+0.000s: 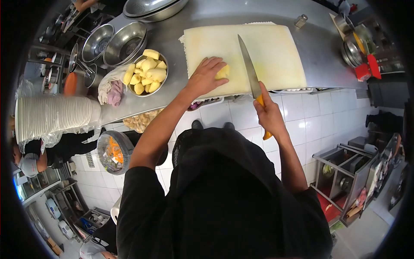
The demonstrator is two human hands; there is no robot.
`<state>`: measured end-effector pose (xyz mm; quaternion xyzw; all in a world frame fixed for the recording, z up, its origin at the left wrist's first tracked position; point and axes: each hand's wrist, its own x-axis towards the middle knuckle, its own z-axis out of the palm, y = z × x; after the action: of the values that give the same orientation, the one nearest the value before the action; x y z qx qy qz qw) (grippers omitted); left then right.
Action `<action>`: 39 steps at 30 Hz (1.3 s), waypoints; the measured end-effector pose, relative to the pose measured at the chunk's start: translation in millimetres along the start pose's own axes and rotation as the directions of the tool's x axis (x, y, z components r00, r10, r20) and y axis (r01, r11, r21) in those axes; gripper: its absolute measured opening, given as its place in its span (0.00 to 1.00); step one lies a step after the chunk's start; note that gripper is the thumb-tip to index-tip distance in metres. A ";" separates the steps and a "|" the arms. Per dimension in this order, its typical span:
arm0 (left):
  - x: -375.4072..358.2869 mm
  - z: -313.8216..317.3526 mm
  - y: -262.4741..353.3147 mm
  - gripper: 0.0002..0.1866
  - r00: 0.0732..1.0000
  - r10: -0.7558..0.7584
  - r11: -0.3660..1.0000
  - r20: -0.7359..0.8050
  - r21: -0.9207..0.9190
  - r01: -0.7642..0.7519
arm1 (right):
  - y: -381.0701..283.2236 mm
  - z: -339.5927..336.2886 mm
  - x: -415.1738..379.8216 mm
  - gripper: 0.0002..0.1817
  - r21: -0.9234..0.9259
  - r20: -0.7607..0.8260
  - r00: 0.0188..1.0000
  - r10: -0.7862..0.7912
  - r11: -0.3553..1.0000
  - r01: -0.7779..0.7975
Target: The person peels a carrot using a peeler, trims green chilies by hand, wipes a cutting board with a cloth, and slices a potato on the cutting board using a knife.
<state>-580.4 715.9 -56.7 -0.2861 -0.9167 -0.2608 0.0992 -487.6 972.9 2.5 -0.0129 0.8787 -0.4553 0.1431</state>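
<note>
On the white cutting board [276,47], my left hand [206,78] is closed over a peeled potato [223,72], which shows between thumb and fingers. My right hand [271,113] grips the yellow handle of a large kitchen knife [249,64]. Its long blade lies over the board, pointing away from me, to the right of the potato and apart from it. Left of the board stands a metal bowl [165,77] heaped with peeled potatoes [148,64].
Metal bowls and a colander [125,43] stand at the back left beside a crumpled cloth [113,88]. Stacked white containers [56,116] are at the left edge. A bin [108,166] with orange scraps sits below the counter. A small glass shaker [301,20] is at the back right.
</note>
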 end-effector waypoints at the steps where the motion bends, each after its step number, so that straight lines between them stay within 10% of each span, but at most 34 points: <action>1: -0.2 0.8 -0.9 0.33 1.000 -0.001 1.000 0.002 -0.003 0.001 | 1.4 -0.4 -0.5 0.34 -0.019 0.002 1.000 -0.010 1.000 0.010; 16: -1.6 -1.5 29.1 0.35 0.987 -0.037 0.982 0.154 0.190 0.007 | 14.5 -9.6 -1.1 0.35 -0.108 0.078 0.994 -0.078 0.990 0.086; 25: -13.4 -0.6 29.1 0.18 0.982 -0.067 0.985 -0.176 0.146 0.094 | 19.4 -4.5 -1.9 0.35 -0.139 0.111 0.979 -0.172 0.972 0.187; 39: -8.6 -2.3 12.4 0.13 0.988 0.110 0.989 -0.111 0.113 -0.098 | -13.5 28.7 -16.4 0.34 -0.248 0.085 0.985 -0.148 0.955 0.165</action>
<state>-566.1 719.3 -52.4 -0.3121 -0.9058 -0.2221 0.1813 -465.7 944.7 1.6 -0.1155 0.9208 -0.3482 0.1324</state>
